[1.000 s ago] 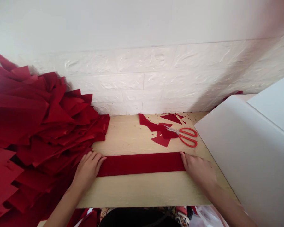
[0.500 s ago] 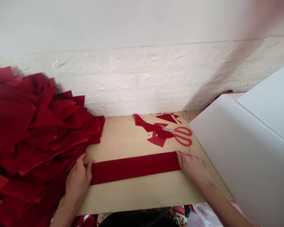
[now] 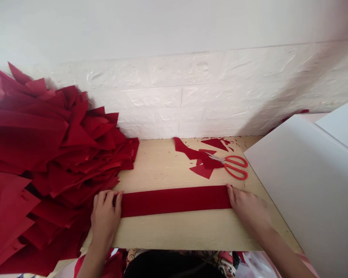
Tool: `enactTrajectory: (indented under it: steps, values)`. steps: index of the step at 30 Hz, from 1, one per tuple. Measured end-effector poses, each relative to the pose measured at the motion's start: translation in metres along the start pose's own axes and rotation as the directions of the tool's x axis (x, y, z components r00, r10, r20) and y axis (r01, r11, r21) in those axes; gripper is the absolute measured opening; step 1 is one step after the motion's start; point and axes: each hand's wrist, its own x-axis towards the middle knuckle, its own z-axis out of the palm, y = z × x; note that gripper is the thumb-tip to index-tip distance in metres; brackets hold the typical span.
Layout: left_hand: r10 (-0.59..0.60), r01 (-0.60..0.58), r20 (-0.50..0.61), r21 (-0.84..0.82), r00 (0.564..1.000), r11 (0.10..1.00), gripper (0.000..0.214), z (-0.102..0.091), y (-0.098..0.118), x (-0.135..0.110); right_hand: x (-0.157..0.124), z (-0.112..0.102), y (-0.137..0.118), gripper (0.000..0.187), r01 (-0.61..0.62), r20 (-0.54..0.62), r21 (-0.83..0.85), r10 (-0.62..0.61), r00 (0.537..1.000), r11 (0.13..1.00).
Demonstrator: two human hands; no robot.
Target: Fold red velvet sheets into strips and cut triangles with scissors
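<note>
Below, my left hand and right hand press down with open fingers, gripping nothing, on either end of a red felt strip lying along the wooden desk, apparently to keep it straight; red-handled scissors lie beyond it, out of the way.

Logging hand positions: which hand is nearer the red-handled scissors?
Right hand: just below the scissors, at one end of the red fabric strip. Left hand: far left, at the other end.
</note>
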Motion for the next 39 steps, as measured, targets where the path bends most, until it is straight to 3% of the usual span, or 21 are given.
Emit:
enactTrajectory:
  steps: [4,7,10,14,21,26,32,39]
  values:
    - [0.037,-0.037,0.000,0.084,0.999,0.996,0.033,-0.003,0.004,0.002,0.001,-0.002,-0.003,0.040,-0.019,0.115,-0.075,0.028,0.993,0.997]
    - [0.026,-0.044,0.107,0.176,0.994,0.983,0.037,-0.001,0.002,0.003,0.002,-0.007,-0.004,0.041,0.012,0.147,-0.096,0.002,0.989,0.995]
    - [-0.075,0.042,0.188,0.170,0.979,0.985,0.033,0.005,0.000,0.003,0.001,-0.012,-0.007,0.042,-0.004,0.165,-0.109,0.022,0.986,0.994]
    - [-0.119,0.102,0.177,0.104,0.977,0.989,0.033,0.010,-0.001,0.003,0.001,-0.018,-0.010,0.047,-0.038,0.184,-0.124,0.061,0.981,0.992]
    - [-0.064,0.034,0.205,0.147,0.977,0.989,0.033,-0.003,0.003,0.006,0.000,-0.015,-0.004,0.057,0.022,0.081,-0.206,-0.006,0.997,0.978]
    - [-0.011,-0.019,0.249,0.117,0.968,0.993,0.032,-0.006,-0.002,0.008,-0.003,-0.009,-0.004,0.045,0.018,-0.030,-0.199,-0.024,0.999,0.980]
    - [-0.032,0.045,0.212,-0.057,0.977,0.997,0.031,0.004,-0.013,0.004,-0.005,-0.014,-0.008,0.037,-0.066,0.051,-0.106,0.072,0.996,0.992]
    - [-0.044,0.052,0.097,-0.084,0.994,0.995,0.030,0.006,-0.008,-0.001,-0.008,-0.011,-0.008,0.034,-0.104,-0.009,-0.072,0.104,0.995,0.992]
